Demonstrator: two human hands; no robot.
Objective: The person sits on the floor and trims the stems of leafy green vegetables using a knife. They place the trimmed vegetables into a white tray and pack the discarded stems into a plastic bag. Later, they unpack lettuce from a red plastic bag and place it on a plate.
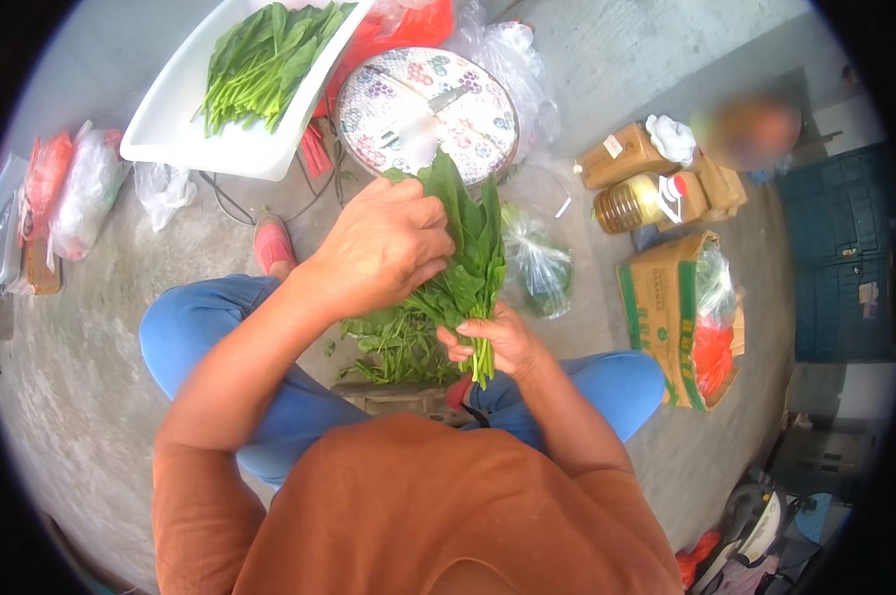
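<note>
My right hand point(504, 342) grips a bunch of leafy greens point(474, 238) around its pale stems, leaves pointing away from me. Over the left side of the leaves is my left hand point(392, 242), fingers curled against them. Its fingertips are hidden, so I cannot tell whether it pinches a leaf. Loose greens point(407, 349) lie in a heap on the floor below, between my feet. Beyond the bunch, a knife point(448, 98) rests on a round patterned stool top point(485, 111). More greens point(269, 67) lie in a white plastic tub point(195, 145), stems towards me.
A bag of greens point(541, 268) sits right of the bunch. Further right are a cardboard box point(660, 320) holding bags, an oil jug point(630, 204) and another carton point(619, 156). Plastic bags point(87, 193) stand at far left. A cable point(232, 208) runs beneath the tub. A blurred person point(753, 130) is at upper right.
</note>
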